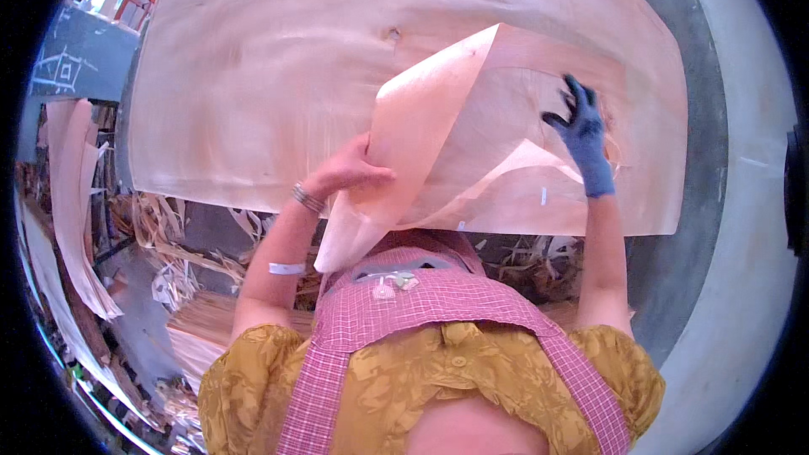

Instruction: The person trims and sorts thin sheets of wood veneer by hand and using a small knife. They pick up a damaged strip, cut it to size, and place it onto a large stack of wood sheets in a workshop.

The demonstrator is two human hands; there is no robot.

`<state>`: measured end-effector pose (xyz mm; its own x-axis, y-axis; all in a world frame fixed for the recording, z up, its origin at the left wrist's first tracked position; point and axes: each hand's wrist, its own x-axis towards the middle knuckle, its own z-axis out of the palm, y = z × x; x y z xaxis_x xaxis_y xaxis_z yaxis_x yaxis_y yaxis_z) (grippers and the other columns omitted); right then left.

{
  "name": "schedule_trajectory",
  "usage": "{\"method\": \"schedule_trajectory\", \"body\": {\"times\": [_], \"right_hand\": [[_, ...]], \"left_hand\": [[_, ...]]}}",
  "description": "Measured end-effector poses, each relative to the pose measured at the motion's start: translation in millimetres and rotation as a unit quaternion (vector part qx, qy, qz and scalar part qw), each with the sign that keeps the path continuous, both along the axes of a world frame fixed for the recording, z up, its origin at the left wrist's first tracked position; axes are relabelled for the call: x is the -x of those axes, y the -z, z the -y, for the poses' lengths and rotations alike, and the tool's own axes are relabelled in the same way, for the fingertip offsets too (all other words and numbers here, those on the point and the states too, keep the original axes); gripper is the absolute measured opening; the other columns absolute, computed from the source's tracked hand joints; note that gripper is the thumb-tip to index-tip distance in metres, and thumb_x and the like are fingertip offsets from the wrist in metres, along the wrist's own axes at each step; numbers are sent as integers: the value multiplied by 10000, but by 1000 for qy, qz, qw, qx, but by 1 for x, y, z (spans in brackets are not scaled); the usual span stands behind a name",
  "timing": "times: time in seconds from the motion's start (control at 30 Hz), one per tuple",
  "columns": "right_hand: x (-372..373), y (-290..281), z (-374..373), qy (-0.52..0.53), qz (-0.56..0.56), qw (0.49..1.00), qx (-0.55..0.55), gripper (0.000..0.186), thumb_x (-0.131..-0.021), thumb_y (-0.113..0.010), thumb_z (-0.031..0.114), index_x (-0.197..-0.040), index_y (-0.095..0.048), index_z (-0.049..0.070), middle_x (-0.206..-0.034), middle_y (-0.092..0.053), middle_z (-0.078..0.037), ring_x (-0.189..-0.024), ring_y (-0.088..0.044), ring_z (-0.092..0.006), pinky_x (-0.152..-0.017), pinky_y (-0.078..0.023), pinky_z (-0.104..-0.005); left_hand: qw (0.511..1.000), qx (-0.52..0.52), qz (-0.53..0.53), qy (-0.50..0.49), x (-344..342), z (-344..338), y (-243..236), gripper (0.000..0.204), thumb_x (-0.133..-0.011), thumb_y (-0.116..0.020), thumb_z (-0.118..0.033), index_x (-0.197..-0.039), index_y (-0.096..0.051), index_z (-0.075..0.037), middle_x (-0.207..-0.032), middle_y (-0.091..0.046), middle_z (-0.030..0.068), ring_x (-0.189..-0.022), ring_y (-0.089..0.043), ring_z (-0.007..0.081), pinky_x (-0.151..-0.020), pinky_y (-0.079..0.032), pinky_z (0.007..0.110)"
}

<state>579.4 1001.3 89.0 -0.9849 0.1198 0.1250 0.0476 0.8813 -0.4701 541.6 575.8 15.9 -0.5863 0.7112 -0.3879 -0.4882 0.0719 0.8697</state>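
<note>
My bare left hand [361, 170], with a striped band at the wrist, grips a thin pale wood veneer sheet [425, 114] that is folded back over itself and hangs past the near edge of the large veneer layer [278, 67]. My right hand [578, 122], in a blue glove with dark fingertips, is open over the right part of the layer, fingers apart; whether it touches the surface I cannot tell. A lighter curled strip [514, 164] lies below and left of that hand. Small white tabs [544, 195] are on the veneer near its front edge.
Long veneer strips [76, 202] hang at the left. Scraps [168, 286] and stacked sheets [202, 329] lie below the near edge. A blue-grey board [67, 50] and a red frame [133, 4] stand at upper left. A pale curved surface [733, 219] runs along the right.
</note>
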Motion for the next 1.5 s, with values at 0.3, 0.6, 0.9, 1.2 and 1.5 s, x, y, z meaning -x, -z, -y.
{"method": "schedule_trajectory", "body": {"times": [0.3, 0.6, 0.9, 1.2, 1.5], "right_hand": [[186, 125, -49, -107, -1, 990, -87, 686, -742, -750, 235, -1365, -461, 230, -1210, -543, -166, -1108, -562, -341, -872, -498, -472], [186, 144, -149, 29, 22, 993, -115, 410, -839, -652, 187, -1238, -577, 134, -1161, -610, -164, -1044, -593, -347, -889, -491, -436], [207, 166, -182, -82, -5, 996, -41, 483, -830, -679, 241, -1278, -532, 134, -1227, -555, -167, -1070, -584, -361, -889, -495, -426], [162, 162, -257, 0, -25, 987, -156, 279, -925, -528, 156, -1194, -589, 114, -1099, -624, -190, -993, -607, -360, -837, -484, -432], [94, 82, -303, 83, -93, 946, -298, 443, -823, -481, 61, -1246, -596, 119, -1114, -632, -185, -1091, -564, -351, -948, -434, -433]], "left_hand": [[970, 191, 36, 143, 98, 55, -36, 701, -734, -834, -166, -1324, -477, -40, -885, -631, -5, -724, -572, 56, -638, -477, 226], [844, 346, -380, -155, 93, -80, -76, 255, -871, -674, -210, -1032, -611, -23, -983, -656, 122, -848, -631, 181, -731, -501, 339], [912, 170, 72, -365, 67, -103, 41, 547, -918, -629, -323, -1307, -384, -27, -1224, -542, 149, -1011, -634, 249, -795, -551, 335], [653, 671, -257, -239, 46, -6, 27, 845, -799, -714, -339, -1431, -274, 10, -1431, -384, 242, -1269, -416, 369, -1089, -296, 466], [674, 394, -625, 11, 41, -126, 38, 610, -818, -633, -223, -1384, -427, -123, -1396, -447, 119, -1276, -421, 318, -1081, -315, 470]]}}
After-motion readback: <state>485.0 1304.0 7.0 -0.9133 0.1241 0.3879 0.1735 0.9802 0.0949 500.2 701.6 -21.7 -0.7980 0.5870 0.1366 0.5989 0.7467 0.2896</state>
